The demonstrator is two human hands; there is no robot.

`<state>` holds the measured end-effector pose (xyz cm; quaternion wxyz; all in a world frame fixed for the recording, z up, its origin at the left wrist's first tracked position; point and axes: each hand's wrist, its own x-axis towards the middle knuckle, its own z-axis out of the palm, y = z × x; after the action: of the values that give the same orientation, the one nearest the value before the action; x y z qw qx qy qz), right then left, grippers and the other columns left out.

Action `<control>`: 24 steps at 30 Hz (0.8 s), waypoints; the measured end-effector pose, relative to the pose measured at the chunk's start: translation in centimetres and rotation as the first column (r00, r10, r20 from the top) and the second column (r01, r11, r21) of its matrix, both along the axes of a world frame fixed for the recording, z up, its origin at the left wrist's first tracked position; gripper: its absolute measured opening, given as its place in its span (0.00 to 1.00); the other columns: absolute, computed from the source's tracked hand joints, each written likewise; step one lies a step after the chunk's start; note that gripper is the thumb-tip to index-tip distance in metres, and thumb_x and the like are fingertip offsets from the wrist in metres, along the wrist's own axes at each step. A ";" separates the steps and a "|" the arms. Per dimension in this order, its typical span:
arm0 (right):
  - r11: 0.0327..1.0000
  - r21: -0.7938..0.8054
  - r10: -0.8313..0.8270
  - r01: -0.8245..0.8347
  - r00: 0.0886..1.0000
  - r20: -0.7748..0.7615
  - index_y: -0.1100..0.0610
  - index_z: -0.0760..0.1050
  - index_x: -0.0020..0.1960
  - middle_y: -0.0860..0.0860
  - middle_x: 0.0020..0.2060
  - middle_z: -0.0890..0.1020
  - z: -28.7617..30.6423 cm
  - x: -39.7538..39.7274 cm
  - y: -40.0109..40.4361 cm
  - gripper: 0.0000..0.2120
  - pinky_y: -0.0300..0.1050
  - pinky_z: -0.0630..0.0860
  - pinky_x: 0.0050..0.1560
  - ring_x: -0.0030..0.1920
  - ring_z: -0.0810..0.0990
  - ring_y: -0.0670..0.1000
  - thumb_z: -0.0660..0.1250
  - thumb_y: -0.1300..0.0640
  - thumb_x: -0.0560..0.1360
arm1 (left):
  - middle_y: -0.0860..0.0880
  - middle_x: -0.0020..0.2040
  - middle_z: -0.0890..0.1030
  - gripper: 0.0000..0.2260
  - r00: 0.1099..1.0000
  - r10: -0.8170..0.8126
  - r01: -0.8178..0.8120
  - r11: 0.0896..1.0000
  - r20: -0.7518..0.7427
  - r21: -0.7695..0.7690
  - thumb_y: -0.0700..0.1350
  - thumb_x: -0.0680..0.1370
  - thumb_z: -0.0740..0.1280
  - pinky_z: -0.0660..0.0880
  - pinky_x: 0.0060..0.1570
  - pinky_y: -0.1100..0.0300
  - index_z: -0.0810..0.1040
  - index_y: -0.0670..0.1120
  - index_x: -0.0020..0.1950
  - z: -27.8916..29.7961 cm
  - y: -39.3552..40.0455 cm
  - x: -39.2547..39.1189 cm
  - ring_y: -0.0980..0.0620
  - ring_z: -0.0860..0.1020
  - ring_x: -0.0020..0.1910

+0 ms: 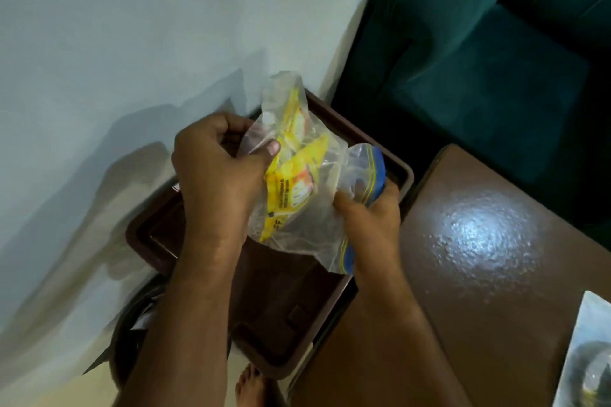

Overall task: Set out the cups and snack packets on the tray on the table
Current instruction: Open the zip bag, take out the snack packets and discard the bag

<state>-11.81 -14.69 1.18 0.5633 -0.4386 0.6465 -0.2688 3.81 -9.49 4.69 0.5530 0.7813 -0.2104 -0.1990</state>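
I hold a clear zip bag (319, 195) with a blue-and-yellow seal strip over a dark brown tray (150, 225). Inside it are yellow snack packets (291, 182) with orange and white print. My left hand (218, 168) pinches the bag's closed end between thumb and fingers. My right hand (370, 215) grips the bag near its blue seal edge. The tray's bare floor shows below the bag. No cups are visible in the tray.
A glossy brown table (469, 274) lies to the right, with another clear bag (585, 357) at its lower right corner. A teal sofa (479, 59) stands behind. A white wall is on the left, a dark round bin (132, 334) below the tray, and a bare foot (251, 387) on the floor.
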 end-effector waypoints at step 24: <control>0.428 -0.818 0.131 -0.384 0.922 -0.364 0.59 0.84 0.51 0.56 0.59 0.74 8.4 0.9 -2.6 0.10 0.50 0.83 0.49 0.60 0.78 0.54 0.79 0.65 0.71 | 0.50 0.75 0.71 0.48 0.880 -0.095 0.184 0.972 0.466 -0.149 0.63 0.63 0.81 0.68 0.74 0.55 0.70 0.43 0.77 4.7 1.8 -0.2 0.53 0.70 0.76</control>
<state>-10.94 -17.27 9.55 0.2078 -0.7879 0.4047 -0.4149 3.59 -7.73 9.44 0.5438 0.7330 -0.4077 -0.0291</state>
